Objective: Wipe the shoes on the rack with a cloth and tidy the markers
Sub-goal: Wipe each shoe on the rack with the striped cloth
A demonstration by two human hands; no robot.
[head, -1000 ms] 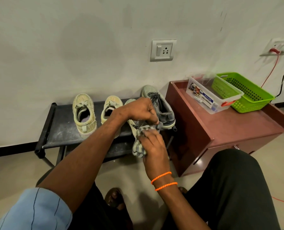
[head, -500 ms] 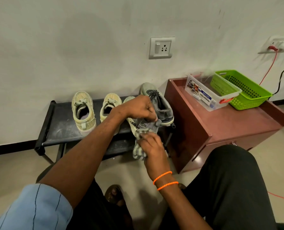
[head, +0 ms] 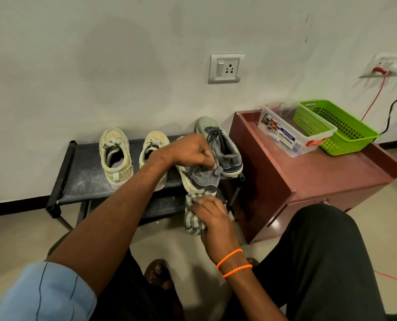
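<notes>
My left hand [head: 190, 150] grips a grey shoe [head: 201, 180] by its heel and holds it tilted above the front edge of the black rack [head: 81, 181]. Just below the shoe's heel, my right hand [head: 212, 217] holds a striped grey cloth [head: 192, 218] bunched against it. The matching grey shoe [head: 223, 147] stands on the rack at the right. Two pale yellow shoes [head: 115, 156] [head: 154, 142] stand on the rack to the left. A clear plastic box [head: 292, 133] on the red cabinet holds small items, possibly markers.
A red-brown cabinet [head: 327, 172] stands right of the rack, carrying a green basket [head: 338, 126] beside the clear box. A wall socket [head: 225, 68] is above the shoes. Cables [head: 375, 98] hang at the far right. My knees and a sandalled foot [head: 158, 274] fill the foreground.
My right hand with the cloth has slid down from the shoe's side to below its heel. My left hand keeps the same hold on the shoe.
</notes>
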